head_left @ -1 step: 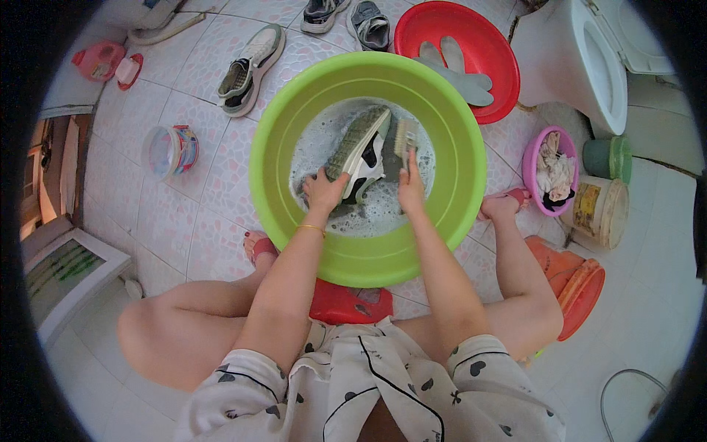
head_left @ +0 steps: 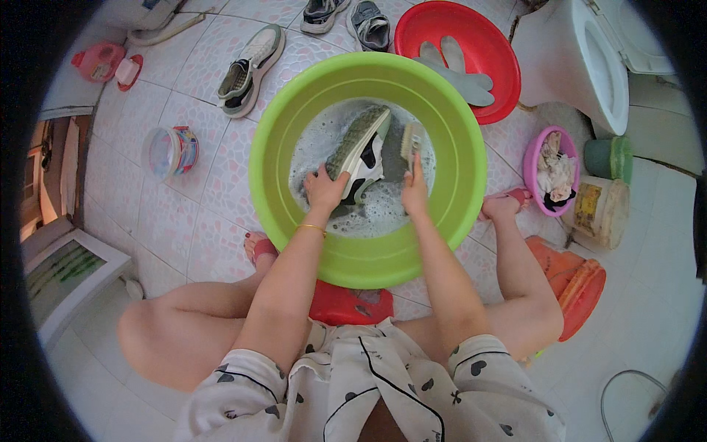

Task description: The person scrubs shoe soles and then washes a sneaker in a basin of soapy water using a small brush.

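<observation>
A large green basin (head_left: 283,96) of sudsy water stands in front of me. In it lies a sneaker (head_left: 364,163) on its side, with a grey-green sole, a pale rim and a black-and-white upper. My left hand (head_left: 325,190) is closed on the heel end of this sneaker. A scrub brush (head_left: 409,144) with pale bristles is in my right hand (head_left: 414,193), fingers wrapped round its handle. The brush is just right of the sneaker and does not touch it. A darker patch in the suds lies between them; I cannot make out what it is.
Another sneaker (head_left: 252,71) and a grey pair (head_left: 370,28) sit on the tiles beyond. Insoles (head_left: 456,76) lie in a red basin (head_left: 508,74). A clear tub (head_left: 163,152) is at left; a pink basket (head_left: 532,166) of cloth, buckets (head_left: 600,214) and a toilet (head_left: 604,81) are at right.
My right hand and the scrub brush have shifted slightly to the right, a little away from the sneaker. My left hand and the sneaker look unmoved.
</observation>
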